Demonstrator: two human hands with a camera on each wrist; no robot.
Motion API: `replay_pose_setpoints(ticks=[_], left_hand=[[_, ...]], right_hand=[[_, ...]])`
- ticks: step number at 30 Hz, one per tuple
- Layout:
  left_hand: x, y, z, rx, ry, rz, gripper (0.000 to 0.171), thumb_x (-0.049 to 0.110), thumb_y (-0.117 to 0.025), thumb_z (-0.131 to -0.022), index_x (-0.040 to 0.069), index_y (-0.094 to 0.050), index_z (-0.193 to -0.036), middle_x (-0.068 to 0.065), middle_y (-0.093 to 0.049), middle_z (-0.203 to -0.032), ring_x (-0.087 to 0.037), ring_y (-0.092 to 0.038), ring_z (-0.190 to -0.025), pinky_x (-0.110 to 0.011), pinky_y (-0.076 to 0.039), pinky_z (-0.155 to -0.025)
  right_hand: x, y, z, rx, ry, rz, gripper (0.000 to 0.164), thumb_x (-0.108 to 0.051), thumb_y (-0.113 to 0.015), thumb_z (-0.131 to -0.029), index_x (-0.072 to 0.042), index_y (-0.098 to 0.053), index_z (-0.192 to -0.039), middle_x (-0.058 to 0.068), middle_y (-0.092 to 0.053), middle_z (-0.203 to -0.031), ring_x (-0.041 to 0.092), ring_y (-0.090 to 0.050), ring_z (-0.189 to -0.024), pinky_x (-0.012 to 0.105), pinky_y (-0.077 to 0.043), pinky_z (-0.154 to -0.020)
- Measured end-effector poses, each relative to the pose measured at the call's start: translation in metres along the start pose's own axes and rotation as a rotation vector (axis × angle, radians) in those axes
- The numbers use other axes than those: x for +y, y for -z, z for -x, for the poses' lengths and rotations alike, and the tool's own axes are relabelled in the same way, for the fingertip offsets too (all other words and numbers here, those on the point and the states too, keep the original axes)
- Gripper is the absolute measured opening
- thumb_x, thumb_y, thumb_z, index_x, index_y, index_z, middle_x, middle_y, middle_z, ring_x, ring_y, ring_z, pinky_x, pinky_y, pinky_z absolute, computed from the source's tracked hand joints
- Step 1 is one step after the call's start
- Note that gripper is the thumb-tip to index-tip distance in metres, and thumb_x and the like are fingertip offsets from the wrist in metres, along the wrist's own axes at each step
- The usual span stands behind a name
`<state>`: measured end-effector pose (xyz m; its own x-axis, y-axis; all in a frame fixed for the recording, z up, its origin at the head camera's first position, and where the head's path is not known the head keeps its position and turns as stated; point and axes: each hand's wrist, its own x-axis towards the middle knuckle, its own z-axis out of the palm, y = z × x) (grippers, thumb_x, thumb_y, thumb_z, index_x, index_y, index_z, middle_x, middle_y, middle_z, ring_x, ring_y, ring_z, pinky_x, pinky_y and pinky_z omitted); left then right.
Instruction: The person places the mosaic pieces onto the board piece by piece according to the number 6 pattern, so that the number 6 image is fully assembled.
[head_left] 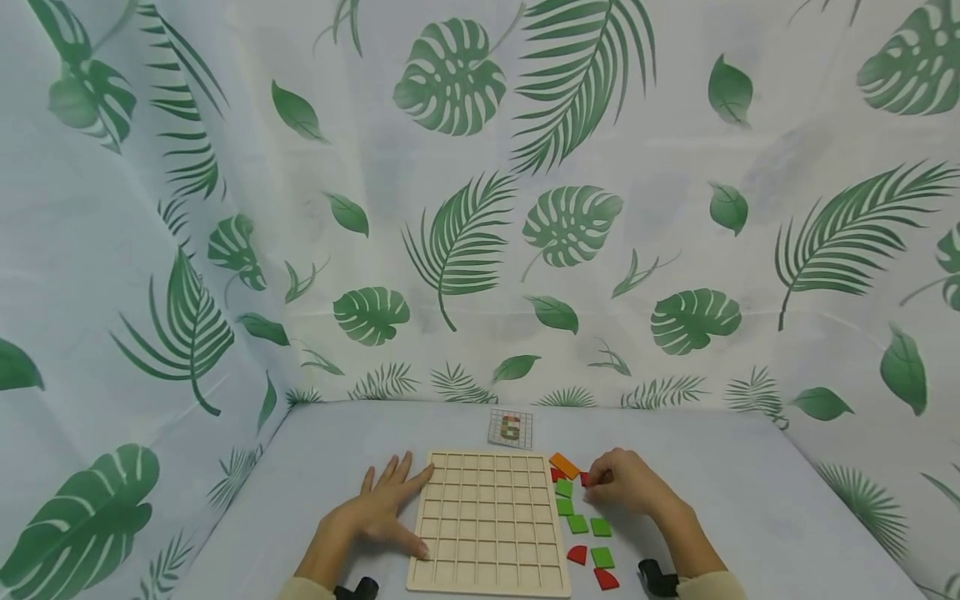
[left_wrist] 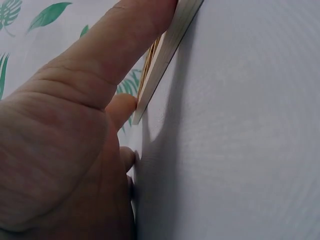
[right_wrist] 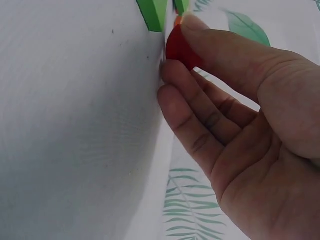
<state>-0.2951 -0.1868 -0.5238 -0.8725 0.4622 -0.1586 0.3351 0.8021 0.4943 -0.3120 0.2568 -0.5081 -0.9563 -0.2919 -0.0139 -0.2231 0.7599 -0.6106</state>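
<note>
A pale wooden grid board (head_left: 487, 523) lies flat on the white table, its cells bare. My left hand (head_left: 382, 508) rests at the board's left edge with fingers spread, thumb and index finger touching the rim; the left wrist view shows the thumb pressed on the board's edge (left_wrist: 165, 65). To the right of the board, my right hand (head_left: 626, 482) pinches a red quarter-round tile (right_wrist: 181, 49) between thumb and fingers, close over the table. Beside that hand lie an orange rectangular tile (head_left: 565, 465), several green square tiles (head_left: 577, 524) and red quarter-round tiles (head_left: 577, 554).
Behind the board lies a small card (head_left: 511, 428) printed with a grid and a coloured figure like a 6. A white cloth (head_left: 570, 225) with green leaves hangs behind and beside the table. Black wrist devices (head_left: 658, 577) sit near both sleeves.
</note>
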Motion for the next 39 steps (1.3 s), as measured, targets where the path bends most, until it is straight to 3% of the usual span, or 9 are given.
replay_pose_setpoints(ticks=[5, 10, 13, 19, 27, 32, 39], left_hand=[[0.0, 0.0, 0.0, -0.001, 0.001, -0.01, 0.132, 0.069, -0.09, -0.06, 0.023, -0.027, -0.166, -0.027, -0.002, -0.173, -0.049, 0.002, -0.16, -0.078, 0.007, -0.12], [0.001, 0.0, 0.0, 0.007, 0.004, -0.003, 0.132, 0.069, -0.091, -0.059, 0.022, -0.029, -0.166, -0.026, -0.004, -0.173, -0.049, 0.001, -0.16, -0.078, 0.007, -0.12], [0.0, -0.001, -0.001, 0.006, 0.007, -0.003, 0.132, 0.068, -0.091, -0.059, 0.023, -0.029, -0.166, -0.025, -0.006, -0.173, -0.05, 0.0, -0.16, -0.079, 0.006, -0.119], [-0.003, -0.003, -0.004, -0.003, 0.013, 0.004, 0.133, 0.071, -0.09, -0.058, 0.026, -0.028, -0.166, -0.023, -0.004, -0.174, -0.048, 0.002, -0.161, -0.078, 0.008, -0.12], [-0.005, -0.003, -0.005, -0.004, 0.015, 0.011, 0.132, 0.07, -0.09, -0.058, 0.027, -0.027, -0.166, -0.022, -0.004, -0.174, -0.048, 0.003, -0.161, -0.078, 0.008, -0.12], [-0.006, -0.003, -0.006, -0.001, 0.016, 0.006, 0.132, 0.071, -0.09, -0.058, 0.027, -0.028, -0.166, -0.022, -0.004, -0.174, -0.047, 0.003, -0.161, -0.077, 0.009, -0.12], [-0.007, -0.003, -0.006, 0.008, 0.012, -0.005, 0.136, 0.075, -0.088, -0.058, 0.026, -0.024, -0.167, -0.022, -0.005, -0.174, -0.047, 0.002, -0.161, -0.078, 0.007, -0.12]], right_hand=[[0.002, -0.001, 0.0, 0.013, 0.053, 0.011, 0.011, -0.017, -0.084, -0.088, -0.017, -0.076, -0.08, -0.007, -0.065, -0.076, 0.014, -0.054, -0.074, 0.025, -0.047, -0.064], [0.0, 0.001, -0.002, 0.035, 0.076, -0.06, 0.008, -0.015, -0.076, -0.095, -0.013, -0.076, -0.087, -0.003, -0.066, -0.075, 0.014, -0.059, -0.065, 0.026, -0.052, -0.056], [-0.005, 0.001, -0.004, 0.049, 0.067, -0.137, 0.008, -0.014, -0.072, -0.098, -0.009, -0.078, -0.098, 0.003, -0.071, -0.083, 0.017, -0.063, -0.065, 0.028, -0.058, -0.056], [-0.016, -0.002, -0.007, 0.051, 0.035, -0.282, 0.023, -0.01, -0.067, -0.101, 0.001, -0.074, -0.121, 0.015, -0.075, -0.104, 0.017, -0.07, -0.073, 0.028, -0.064, -0.066], [-0.032, -0.001, -0.008, 0.043, 0.077, -0.317, 0.025, -0.008, -0.063, -0.101, 0.0, -0.073, -0.123, 0.021, -0.072, -0.117, 0.018, -0.073, -0.079, 0.029, -0.064, -0.069], [-0.041, -0.004, -0.01, 0.058, 0.161, -0.344, 0.026, -0.01, -0.063, -0.103, -0.003, -0.071, -0.126, 0.021, -0.072, -0.111, 0.029, -0.077, -0.08, 0.033, -0.06, -0.058], [-0.059, -0.016, -0.018, 0.113, 0.26, -0.381, 0.012, -0.012, -0.071, -0.1, -0.009, -0.066, -0.111, 0.012, -0.069, -0.097, 0.039, -0.076, -0.082, 0.04, -0.065, -0.066]])
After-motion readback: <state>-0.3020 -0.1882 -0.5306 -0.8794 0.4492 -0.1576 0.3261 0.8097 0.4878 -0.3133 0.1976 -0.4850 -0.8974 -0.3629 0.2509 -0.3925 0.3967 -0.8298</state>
